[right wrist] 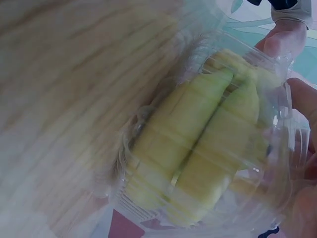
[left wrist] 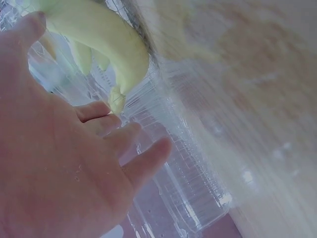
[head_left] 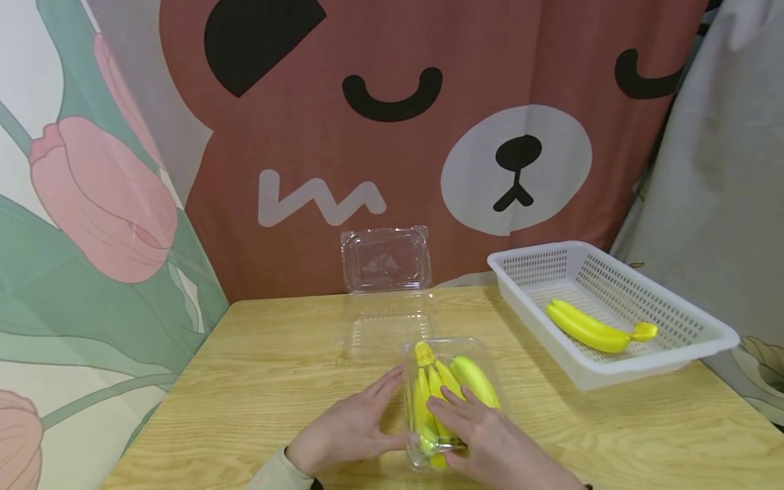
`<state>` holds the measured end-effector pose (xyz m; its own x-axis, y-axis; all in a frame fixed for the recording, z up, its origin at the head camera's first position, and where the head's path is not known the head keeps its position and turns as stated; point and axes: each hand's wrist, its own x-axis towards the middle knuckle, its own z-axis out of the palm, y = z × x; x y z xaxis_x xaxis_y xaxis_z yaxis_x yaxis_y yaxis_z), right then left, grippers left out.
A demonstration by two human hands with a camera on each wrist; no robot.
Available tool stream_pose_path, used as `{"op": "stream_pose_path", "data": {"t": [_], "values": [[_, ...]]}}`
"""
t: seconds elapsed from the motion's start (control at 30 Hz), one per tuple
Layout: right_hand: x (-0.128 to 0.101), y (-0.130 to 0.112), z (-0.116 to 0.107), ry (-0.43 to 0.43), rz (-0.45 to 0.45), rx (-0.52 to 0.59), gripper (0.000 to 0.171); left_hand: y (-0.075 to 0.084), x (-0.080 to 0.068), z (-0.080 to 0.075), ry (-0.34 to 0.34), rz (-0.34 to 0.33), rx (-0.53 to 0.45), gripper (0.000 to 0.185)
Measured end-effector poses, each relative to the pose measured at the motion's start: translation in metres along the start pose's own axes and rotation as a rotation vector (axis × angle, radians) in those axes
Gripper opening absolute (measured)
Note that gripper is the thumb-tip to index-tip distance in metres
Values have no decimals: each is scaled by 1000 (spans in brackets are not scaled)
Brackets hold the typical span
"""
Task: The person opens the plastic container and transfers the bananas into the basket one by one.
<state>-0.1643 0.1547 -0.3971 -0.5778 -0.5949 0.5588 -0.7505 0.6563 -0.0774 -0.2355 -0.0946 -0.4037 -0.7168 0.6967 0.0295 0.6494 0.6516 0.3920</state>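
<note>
Bananas, a yellow bunch (head_left: 437, 395), lay inside a clear plastic clamshell box (head_left: 453, 401) near the front edge of a light wooden table (head_left: 275, 381), directly between the two hands. The left hand (head_left: 352, 429) pressed flat against the box's left side with straight fingers. The right hand (head_left: 490, 435) rested on top, fingers spread over the lid. Behind stood a second, open clear plastic box (head_left: 386, 262). To the right, well apart, a white perforated plastic basket (head_left: 692, 320) held a single yellow banana (head_left: 591, 328).
</note>
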Motion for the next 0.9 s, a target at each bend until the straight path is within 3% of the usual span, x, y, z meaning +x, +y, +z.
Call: {"op": "stream_pose_path", "data": {"t": [0.73, 0.83, 0.9], "values": [[0, 6, 0, 8, 49, 197, 50, 0, 0, 0, -46, -36, -98, 99], [0, 6, 1, 24, 40, 175, 50, 0, 0, 0, -48, -29, -95, 99], [1, 6, 2, 47, -1, 106, 52, 0, -1, -1, -48, -28, -86, 99]]}}
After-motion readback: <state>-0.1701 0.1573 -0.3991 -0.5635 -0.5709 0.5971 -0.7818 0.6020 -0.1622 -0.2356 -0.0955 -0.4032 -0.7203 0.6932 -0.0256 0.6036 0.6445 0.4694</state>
